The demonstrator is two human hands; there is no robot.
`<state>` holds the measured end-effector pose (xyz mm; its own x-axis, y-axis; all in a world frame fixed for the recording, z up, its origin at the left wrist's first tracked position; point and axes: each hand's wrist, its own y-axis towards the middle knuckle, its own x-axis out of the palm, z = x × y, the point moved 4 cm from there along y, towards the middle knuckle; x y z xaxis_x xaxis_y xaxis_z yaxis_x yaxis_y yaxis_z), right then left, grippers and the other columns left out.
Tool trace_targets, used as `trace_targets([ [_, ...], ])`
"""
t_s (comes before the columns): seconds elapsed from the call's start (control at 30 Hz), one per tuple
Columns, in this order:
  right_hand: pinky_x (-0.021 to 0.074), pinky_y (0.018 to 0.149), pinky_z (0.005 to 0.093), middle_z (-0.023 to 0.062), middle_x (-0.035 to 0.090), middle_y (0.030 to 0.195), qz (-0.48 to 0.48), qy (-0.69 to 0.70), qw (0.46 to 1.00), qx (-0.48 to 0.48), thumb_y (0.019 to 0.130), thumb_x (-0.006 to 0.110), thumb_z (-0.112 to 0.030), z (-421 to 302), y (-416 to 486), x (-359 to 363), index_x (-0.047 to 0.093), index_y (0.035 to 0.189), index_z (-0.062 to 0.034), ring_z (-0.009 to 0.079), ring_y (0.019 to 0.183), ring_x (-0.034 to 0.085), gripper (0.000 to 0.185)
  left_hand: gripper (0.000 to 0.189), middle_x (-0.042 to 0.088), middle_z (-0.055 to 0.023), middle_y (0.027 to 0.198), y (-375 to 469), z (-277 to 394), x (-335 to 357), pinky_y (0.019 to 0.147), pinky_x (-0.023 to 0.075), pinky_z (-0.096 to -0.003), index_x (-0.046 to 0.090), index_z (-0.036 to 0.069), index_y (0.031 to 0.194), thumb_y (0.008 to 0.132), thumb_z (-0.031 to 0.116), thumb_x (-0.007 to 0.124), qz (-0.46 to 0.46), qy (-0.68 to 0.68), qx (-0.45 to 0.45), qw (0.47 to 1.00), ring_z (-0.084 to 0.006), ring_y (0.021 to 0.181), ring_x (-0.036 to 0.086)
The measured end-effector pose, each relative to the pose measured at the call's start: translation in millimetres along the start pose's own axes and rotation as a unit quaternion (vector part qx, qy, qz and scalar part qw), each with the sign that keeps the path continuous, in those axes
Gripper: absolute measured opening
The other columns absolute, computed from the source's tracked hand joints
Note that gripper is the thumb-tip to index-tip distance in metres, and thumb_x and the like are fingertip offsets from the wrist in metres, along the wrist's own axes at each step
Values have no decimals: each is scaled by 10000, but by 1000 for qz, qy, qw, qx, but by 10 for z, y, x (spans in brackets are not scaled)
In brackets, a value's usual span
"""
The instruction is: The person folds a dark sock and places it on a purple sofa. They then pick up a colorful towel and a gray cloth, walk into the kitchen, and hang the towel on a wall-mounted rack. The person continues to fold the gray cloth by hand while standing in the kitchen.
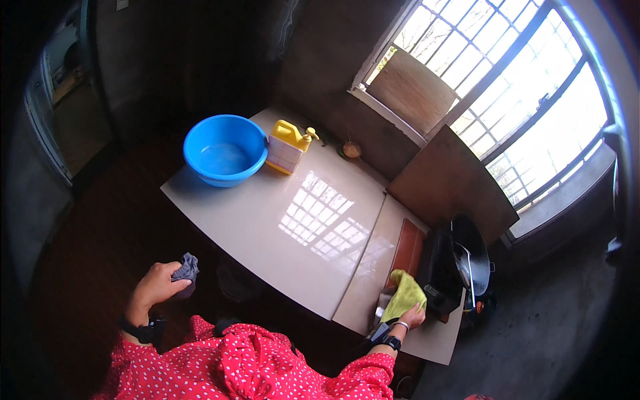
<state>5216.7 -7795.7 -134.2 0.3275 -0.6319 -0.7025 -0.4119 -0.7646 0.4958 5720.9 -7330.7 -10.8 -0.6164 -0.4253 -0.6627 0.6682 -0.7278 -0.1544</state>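
My left hand (157,284) holds a bunched grey-blue cloth (187,268) in the air, apart from the near edge of the pale countertop (260,240). At the right, my right hand (413,317) grips the lower corner of a yellow-green cloth (406,295). That cloth lies over the near right part of the counter, beside a black box-shaped appliance (437,272). Small pale items under and beside the cloth are mostly hidden. Across the counter, at the far left, sits a blue plastic basin (225,150). A yellow pump jug (287,147) with a checked label stands right against it.
A dark wok (472,255) with a metal utensil in it stands at the right behind the black appliance. Reddish-brown tile (407,245) lies beside the appliance. A round brownish object (351,149) rests by the wall. Brown boards (452,180) lean below the barred window (480,55).
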Motion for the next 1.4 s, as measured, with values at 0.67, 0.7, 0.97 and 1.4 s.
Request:
trace_targets([
  [0.67,306,913,594,122,223,1356,-380,-105,917,58,501,773,-427,-717,-132,1287,209,1321,-185,446,1184,284,1024,243,574,-170,685,150,962,657,579,440,-335,555,-13,788,685,178,665,31,6,-66,997,-279,612,570],
  [0.7,319,907,586,117,272,1331,-401,-94,910,42,514,765,-407,-761,-193,1347,228,1315,-209,437,1161,321,984,240,572,-168,679,132,975,669,575,439,-332,556,-12,786,685,176,665,37,15,-73,997,-274,607,569],
  [0.97,384,916,370,192,499,1157,-688,142,645,-302,534,716,-184,-1563,-1926,1368,428,1206,-68,317,1068,481,740,218,565,-159,648,81,1017,813,550,436,-321,556,-11,772,683,152,671,35,23,-100,994,-249,576,562],
  [1.4,422,869,330,143,479,1166,-617,367,677,-163,559,637,27,-1860,-350,1664,299,1315,-55,247,1032,491,831,232,548,-142,628,-235,943,606,543,427,-312,530,-17,754,701,164,665,102,22,-148,983,-222,552,540],
])
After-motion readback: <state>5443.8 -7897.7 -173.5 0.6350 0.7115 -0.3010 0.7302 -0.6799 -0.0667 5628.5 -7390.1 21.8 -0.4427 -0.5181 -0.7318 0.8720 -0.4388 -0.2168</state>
